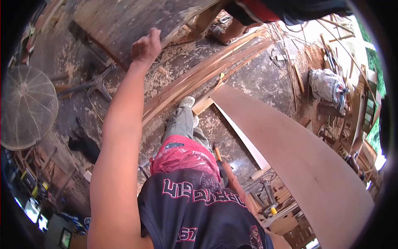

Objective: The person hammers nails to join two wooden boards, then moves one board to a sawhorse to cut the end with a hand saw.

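Note:
My left hand [146,46] is held out at the end of a stretched arm, by the edge of a worn wooden tabletop [137,20]. Its fingers are curled and pressed together; whether anything small is between them, I cannot tell. Low at my right side, my right hand [227,169] is partly hidden by my body and closed around a tool with an orange and dark handle [217,152]. The handle sticks up past the hand. To the right of it, a long brown wood panel [286,145] slants away, its far end near a short pale board [203,104].
Long wood strips [203,70] lie on the shaving-strewn floor ahead of my feet. A round caged fan [28,107] stands at left, near a metal stand base [96,85]. Another person [265,12] is beyond the tabletop. A filled white sack [327,85] and scrap wood are at right.

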Available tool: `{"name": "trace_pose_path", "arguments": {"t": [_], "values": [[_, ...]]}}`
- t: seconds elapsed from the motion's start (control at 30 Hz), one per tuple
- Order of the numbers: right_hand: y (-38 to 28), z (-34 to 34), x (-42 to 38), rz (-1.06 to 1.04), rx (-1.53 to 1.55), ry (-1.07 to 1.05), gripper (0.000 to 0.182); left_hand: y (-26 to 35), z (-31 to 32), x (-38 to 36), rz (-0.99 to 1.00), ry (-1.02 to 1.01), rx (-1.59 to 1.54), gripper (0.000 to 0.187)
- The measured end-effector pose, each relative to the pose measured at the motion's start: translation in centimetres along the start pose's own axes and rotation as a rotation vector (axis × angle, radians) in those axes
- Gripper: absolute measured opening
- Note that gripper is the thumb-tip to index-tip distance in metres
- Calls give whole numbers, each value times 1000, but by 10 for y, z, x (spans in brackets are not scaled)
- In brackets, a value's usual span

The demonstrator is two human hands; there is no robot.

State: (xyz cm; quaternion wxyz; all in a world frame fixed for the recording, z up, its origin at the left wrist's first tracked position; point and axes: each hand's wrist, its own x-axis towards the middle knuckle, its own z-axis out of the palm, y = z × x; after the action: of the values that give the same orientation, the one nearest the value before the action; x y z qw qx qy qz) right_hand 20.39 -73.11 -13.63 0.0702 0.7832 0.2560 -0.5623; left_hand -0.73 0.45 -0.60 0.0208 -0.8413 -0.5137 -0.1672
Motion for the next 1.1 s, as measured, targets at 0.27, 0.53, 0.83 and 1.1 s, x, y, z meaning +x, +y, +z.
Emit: {"name": "trace_pose_path", "arguments": {"t": [0.27,0.53,0.83,1.1], "values": [[-231,-120,25,-517,-556,-91,23,-2,-5,-1,22,5,-90,26],[-283,-148,119,-738,-821,25,18,12,-25,-25,-257,399,-438,20],[-320,-202,285,-65,-354,19,30,136,149,-347,-1068,29,-998,29],[-352,-290,441,67,-1187,221,36,226,384,-401,-1086,-713,-1490,29]]}}
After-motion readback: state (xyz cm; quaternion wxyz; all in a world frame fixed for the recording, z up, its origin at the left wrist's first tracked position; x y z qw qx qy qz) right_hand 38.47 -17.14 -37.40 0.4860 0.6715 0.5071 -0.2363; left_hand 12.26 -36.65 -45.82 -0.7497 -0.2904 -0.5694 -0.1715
